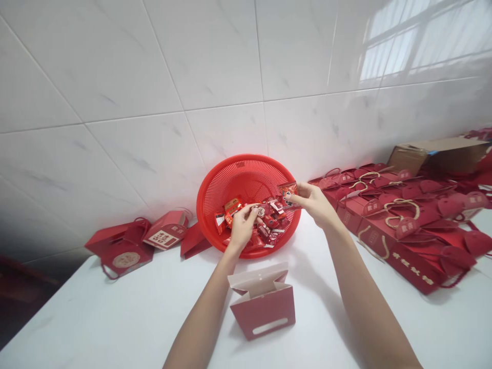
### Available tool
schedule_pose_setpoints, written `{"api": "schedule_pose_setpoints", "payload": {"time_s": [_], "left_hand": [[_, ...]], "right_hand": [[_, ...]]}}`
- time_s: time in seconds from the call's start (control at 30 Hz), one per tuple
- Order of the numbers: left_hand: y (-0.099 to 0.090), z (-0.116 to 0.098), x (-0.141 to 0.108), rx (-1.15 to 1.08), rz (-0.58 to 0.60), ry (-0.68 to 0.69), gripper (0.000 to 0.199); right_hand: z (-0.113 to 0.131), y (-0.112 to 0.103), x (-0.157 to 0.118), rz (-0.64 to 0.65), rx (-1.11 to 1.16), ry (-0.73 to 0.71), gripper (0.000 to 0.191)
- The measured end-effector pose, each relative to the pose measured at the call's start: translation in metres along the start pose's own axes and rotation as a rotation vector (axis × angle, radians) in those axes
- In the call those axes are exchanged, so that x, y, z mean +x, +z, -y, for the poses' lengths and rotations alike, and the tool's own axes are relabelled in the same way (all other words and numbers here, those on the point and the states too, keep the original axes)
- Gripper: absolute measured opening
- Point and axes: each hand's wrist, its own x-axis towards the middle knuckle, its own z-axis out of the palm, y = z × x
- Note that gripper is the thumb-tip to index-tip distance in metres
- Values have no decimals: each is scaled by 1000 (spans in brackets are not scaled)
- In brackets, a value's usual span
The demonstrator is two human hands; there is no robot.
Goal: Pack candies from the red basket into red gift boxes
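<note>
A red plastic colander point(215, 179) leans toward me against the wall, with a pile of red wrapped candies point(265, 228) inside. Over the pile, my left hand point(242, 225) is closed, thumb and finger pinching a small dark-red wrapped candy point(263, 210). My right hand point(314, 204) holds a shiny red candy packet point(287, 191) by its edge above the colander's right side. Between my forearms stands a red paper gift box point(264, 310), upright with its top flaps open and a white slot on the front. Its inside is mostly hidden.
Several red gift boxes with rope handles point(400, 225) stand packed together on the right. A brown cardboard box point(409, 158) is behind them. More red boxes point(128, 251) sit left of the colander on the white table point(126, 323), against a tiled wall point(226, 66).
</note>
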Motion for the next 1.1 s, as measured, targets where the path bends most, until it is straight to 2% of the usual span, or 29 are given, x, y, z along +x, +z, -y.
{"api": "schedule_pose_setpoints", "payload": {"time_s": [0.1,0.2,0.33,0.47,0.63,0.8,0.93,1.0,1.1], "left_hand": [[-7,-12,2,-163,-105,-20,35],[-8,-20,1,-244,-146,37,33],[-7,-25,-2,-252,-104,104,30],[-4,-30,-6,-187,-48,47,34],[0,-37,-10,-110,71,-14,43],[0,-39,-11,-106,24,7,51],[0,-39,-11,-129,37,-7,55],[-1,-40,-11,-143,52,-20,55],[-8,-44,-8,-97,47,-16,53]], "right_hand": [[-5,4,1,67,-56,50,26],[-12,11,1,73,-125,93,23],[-19,21,2,53,-100,107,27],[-20,30,2,19,-7,49,30],[-13,36,-2,121,11,63,33],[-8,33,-6,243,-37,52,40],[-8,31,-6,306,9,72,46],[-8,32,-6,293,21,60,45],[-8,31,-5,200,44,17,39]]}}
